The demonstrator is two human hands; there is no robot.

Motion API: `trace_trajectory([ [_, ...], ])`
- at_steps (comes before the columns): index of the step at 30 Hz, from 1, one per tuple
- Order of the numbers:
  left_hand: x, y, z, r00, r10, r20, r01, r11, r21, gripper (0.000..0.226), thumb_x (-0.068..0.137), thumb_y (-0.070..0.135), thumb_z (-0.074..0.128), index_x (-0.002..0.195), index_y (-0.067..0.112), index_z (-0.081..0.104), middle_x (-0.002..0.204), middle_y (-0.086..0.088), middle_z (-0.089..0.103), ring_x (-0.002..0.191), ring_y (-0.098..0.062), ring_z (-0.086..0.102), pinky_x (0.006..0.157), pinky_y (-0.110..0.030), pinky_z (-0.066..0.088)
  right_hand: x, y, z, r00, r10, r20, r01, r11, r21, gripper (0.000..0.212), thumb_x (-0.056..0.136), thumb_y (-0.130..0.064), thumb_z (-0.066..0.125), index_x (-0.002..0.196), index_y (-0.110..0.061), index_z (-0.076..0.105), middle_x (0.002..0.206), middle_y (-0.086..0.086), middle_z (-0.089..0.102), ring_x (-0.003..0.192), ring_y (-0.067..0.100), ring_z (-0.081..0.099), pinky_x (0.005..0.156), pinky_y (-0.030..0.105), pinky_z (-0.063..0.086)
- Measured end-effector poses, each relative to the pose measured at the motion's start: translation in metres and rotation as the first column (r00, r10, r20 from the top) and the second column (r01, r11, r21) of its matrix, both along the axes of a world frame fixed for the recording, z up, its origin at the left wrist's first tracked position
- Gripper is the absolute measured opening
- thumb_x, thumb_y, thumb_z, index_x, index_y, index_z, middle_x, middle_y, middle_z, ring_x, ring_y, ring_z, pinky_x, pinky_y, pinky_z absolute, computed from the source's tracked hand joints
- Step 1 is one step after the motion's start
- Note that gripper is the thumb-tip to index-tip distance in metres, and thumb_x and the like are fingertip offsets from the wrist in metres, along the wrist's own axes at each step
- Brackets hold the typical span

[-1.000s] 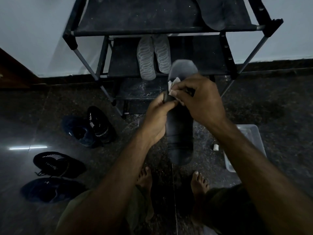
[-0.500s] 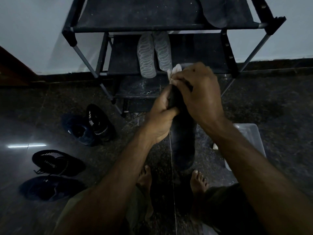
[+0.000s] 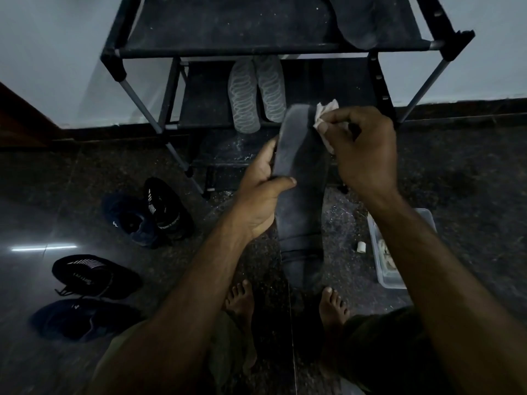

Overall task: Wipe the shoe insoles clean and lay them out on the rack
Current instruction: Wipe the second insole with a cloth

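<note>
Gripping the long dark grey foam insole point(image 3: 302, 178) by its edge, the left hand point(image 3: 261, 192) holds it above the speckled floor before the black rack point(image 3: 228, 48); the right hand point(image 3: 362, 149) pinches a crumpled white tissue point(image 3: 323, 111) against its toe end.

Dark shoes point(image 3: 159, 212) and a clear tub point(image 3: 390, 277) sit on the speckled floor point(image 3: 470, 181).

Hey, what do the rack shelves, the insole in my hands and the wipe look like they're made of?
Rack shelves: apparently matte black fabric, dusty, stretched between grey metal-looking tubes.
Insole: likely foam with a dull dark grey cloth-like face; it looks slightly bent.
Wipe: white tissue or thin cloth, judging by its crumpled edges.
</note>
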State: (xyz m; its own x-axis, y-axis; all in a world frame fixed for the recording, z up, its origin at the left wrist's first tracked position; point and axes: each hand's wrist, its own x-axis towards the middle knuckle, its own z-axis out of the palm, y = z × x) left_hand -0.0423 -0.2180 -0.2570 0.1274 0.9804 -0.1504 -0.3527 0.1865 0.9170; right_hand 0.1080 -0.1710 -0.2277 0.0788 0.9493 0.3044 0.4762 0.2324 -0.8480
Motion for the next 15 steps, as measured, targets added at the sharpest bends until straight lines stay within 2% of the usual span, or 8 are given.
trace_trajectory([
  [2,-0.005,0.003,0.001,0.999,0.053,0.0,-0.053,0.998,-0.021,0.057,0.083,-0.022,0.045,0.129,0.011,0.05,0.111,-0.008,0.067,0.102,-0.018,0.066,0.082,-0.029,0.055,-0.002,-0.003,0.002,0.997,0.021,-0.074,-0.024,0.999,-0.037,0.004,0.088,-0.014,0.069,0.091,-0.016,0.07,0.089,-0.003,0.068,0.078,0.001,0.063,0.071,0.016,0.053],
  [5,-0.014,0.008,0.003,0.991,0.133,0.017,-0.133,0.991,-0.025,0.053,0.083,-0.022,0.044,0.123,0.011,0.053,0.109,-0.009,0.067,0.101,-0.02,0.066,0.081,-0.03,0.056,-0.003,-0.009,0.0,0.989,0.038,-0.145,-0.054,0.992,-0.112,0.009,0.088,-0.01,0.068,0.089,-0.02,0.067,0.082,-0.012,0.066,0.071,-0.002,0.062,0.066,0.015,0.052],
  [9,-0.024,0.014,0.006,0.976,0.205,0.071,-0.203,0.979,-0.025,0.053,0.084,-0.022,0.043,0.124,0.01,0.053,0.11,-0.008,0.067,0.101,-0.019,0.067,0.078,-0.03,0.056,-0.005,-0.014,-0.008,0.987,0.151,-0.046,-0.157,0.961,-0.227,0.016,0.091,-0.007,0.06,0.096,-0.02,0.067,0.083,-0.014,0.065,0.071,-0.003,0.06,0.063,0.017,0.048],
  [12,-0.023,0.016,0.01,0.97,0.225,0.094,-0.222,0.974,-0.036,0.053,0.085,-0.023,0.04,0.127,0.008,0.05,0.111,-0.01,0.065,0.099,-0.019,0.067,0.076,-0.029,0.056,-0.009,-0.017,-0.006,0.959,0.284,0.019,-0.266,0.919,-0.29,0.024,0.09,-0.001,0.057,0.086,-0.021,0.069,0.063,-0.021,0.061,0.058,-0.008,0.057,0.059,0.012,0.043],
  [14,-0.024,0.017,0.011,0.965,0.241,0.101,-0.238,0.97,-0.041,0.053,0.085,-0.023,0.039,0.128,0.007,0.049,0.111,-0.011,0.065,0.097,-0.019,0.067,0.075,-0.029,0.056,-0.011,-0.02,-0.004,0.947,0.321,-0.015,-0.31,0.898,-0.312,0.024,0.091,-0.002,0.057,0.074,-0.015,0.068,0.053,-0.016,0.06,0.051,-0.003,0.054,0.056,0.015,0.043],
  [15,-0.024,0.018,0.012,0.963,0.249,0.103,-0.246,0.968,-0.041,0.053,0.085,-0.023,0.039,0.128,0.007,0.048,0.111,-0.011,0.065,0.098,-0.019,0.067,0.075,-0.03,0.056,-0.012,-0.021,-0.003,0.946,0.322,-0.041,-0.318,0.895,-0.314,0.024,0.092,-0.005,0.058,0.07,-0.006,0.068,0.054,-0.007,0.061,0.051,0.0,0.051,0.057,0.019,0.043],
])
